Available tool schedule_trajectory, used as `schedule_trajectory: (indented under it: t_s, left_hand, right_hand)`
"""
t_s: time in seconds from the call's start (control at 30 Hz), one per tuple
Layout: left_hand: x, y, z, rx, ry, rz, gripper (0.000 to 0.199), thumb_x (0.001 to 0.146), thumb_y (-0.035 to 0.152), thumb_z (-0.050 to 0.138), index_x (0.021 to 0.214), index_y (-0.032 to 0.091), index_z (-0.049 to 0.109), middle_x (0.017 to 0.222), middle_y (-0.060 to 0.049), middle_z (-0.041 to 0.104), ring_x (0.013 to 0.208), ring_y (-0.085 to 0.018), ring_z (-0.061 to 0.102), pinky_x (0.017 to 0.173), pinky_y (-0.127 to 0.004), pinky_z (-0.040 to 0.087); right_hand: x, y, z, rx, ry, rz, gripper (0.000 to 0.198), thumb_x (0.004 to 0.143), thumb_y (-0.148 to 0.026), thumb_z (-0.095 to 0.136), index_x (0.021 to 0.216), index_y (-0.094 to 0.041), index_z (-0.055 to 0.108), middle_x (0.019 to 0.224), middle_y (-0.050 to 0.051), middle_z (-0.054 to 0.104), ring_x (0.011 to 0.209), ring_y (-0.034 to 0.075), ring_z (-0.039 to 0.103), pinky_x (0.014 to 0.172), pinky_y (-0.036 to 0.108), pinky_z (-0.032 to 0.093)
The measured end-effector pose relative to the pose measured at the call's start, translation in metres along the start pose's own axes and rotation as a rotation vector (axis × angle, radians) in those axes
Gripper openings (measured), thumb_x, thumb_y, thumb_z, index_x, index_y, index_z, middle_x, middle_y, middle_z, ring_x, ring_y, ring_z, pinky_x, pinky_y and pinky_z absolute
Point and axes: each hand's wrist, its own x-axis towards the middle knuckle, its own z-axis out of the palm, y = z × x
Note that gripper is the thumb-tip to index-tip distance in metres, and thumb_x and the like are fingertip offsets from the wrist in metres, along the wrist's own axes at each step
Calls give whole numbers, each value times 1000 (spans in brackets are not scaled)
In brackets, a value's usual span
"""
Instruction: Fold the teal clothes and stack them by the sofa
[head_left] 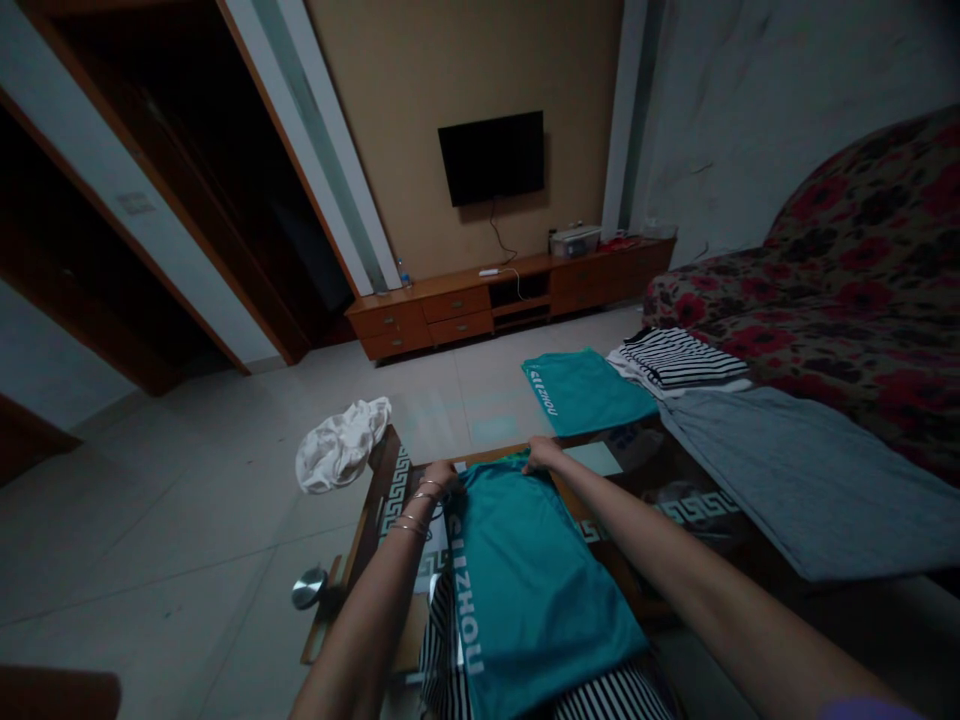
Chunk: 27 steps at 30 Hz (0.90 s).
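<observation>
A teal garment (532, 580) with white lettering down its left side lies flat on a glass coffee table (390, 480). My left hand (441, 474), with bangles on the wrist, grips its far left corner. My right hand (541, 454) pinches its far right corner. Both arms reach forward over the cloth. A striped garment (600, 695) lies under the teal one near me.
A second folded teal garment (585, 390), a striped folded piece (679, 358) and a grey cloth (810, 470) lie to the right, by a floral sofa (847, 280). A crumpled white cloth (341, 445) sits at the table's left corner. A TV cabinet (510, 295) stands at the far wall.
</observation>
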Motion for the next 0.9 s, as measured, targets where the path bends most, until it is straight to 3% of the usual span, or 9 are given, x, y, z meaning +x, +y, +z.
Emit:
schedule_trajectory:
  t_s: [0.1,0.23,0.33,0.47,0.63,0.9]
  left_hand:
    - [-11,6,-7,-16,45,-9,23,55,12,72,77,9,65,78,-11,69,74,-22,64,62,-25,45]
    - [-34,15,-22,-68,154,53,37,60,9,65,97,9,64,93,-10,69,80,-18,63,63,-21,44]
    - [-55,26,-40,-104,199,136,31,61,10,63,92,11,65,89,-6,69,79,-16,62,64,-20,43]
    - [-85,47,-73,-143,237,260,17,63,17,63,79,13,65,75,-3,67,73,-16,60,62,-21,42]
    - [-113,83,-123,-172,316,428,21,62,27,62,77,14,64,69,0,62,68,-15,56,59,-22,39]
    - [-118,174,-188,-121,594,560,21,62,27,65,77,13,67,72,0,63,70,-14,54,63,-22,36]
  right_hand:
    - [-14,4,-1,67,84,-35,37,58,-28,81,90,-13,68,93,12,70,88,24,65,66,25,45]
    - [-41,13,-18,180,212,-125,39,66,-25,76,101,-14,64,99,7,68,91,20,62,69,23,43]
    - [-64,22,-43,245,276,-206,36,69,-24,74,102,-15,63,100,5,67,91,18,61,73,23,43]
    - [-100,33,-87,319,365,-330,27,70,-23,72,95,-15,65,94,3,67,89,18,60,75,24,43]
    - [-136,45,-148,376,495,-464,31,69,-21,71,99,-15,65,98,4,67,91,18,60,79,26,44]
    - [-132,65,-261,389,657,-498,36,66,-15,70,101,-10,67,99,6,67,88,16,60,78,24,45]
